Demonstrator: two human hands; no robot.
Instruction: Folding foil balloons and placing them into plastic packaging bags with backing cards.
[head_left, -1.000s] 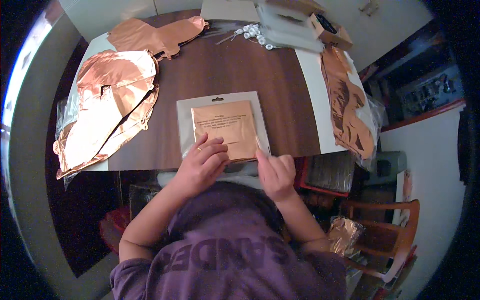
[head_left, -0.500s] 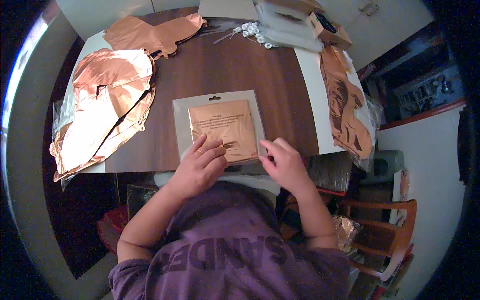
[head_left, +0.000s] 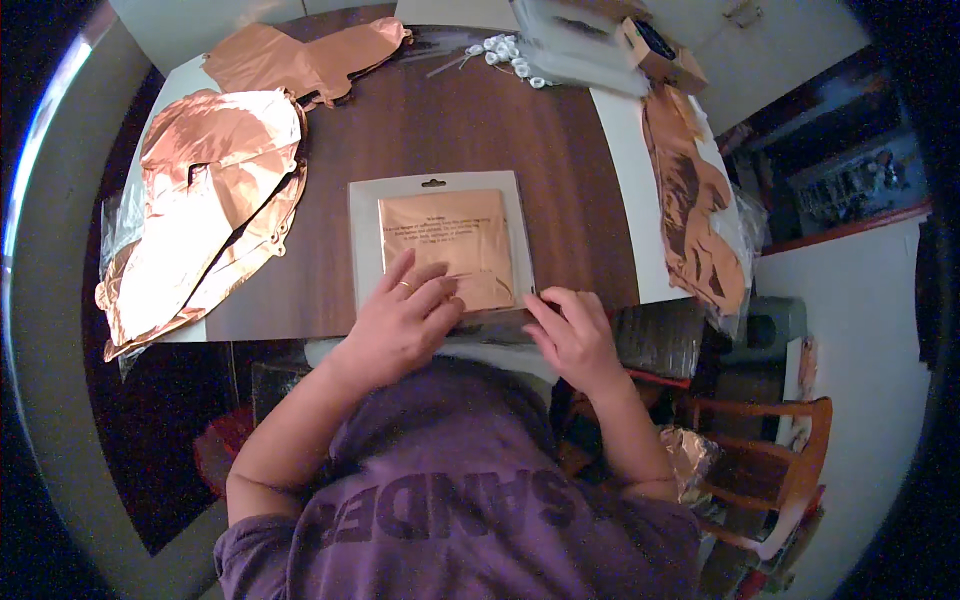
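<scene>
A flat clear plastic pouch with a light backing and a hang slot lies in front of me on the table. Inside it is a folded copper-coloured foil piece with small dark print. My left hand rests over the lower left part of the pouch, its fingers spread and a ring on one of them. At the pouch's lower right corner is my right hand. Its index fingertip meets the edge, with the thumb a little apart below.
Shiny copper foil balloons lie flat at the left, another foil shape behind them. White ribbon rolls, clear plastic sleeves and an open cardboard box are at the back. More copper foil lies right, above a wooden chair.
The pouch now lies straighter. My left fingers have lifted and spread slightly, and my right hand has shifted slightly right and down, with thumb and index at the corner.
</scene>
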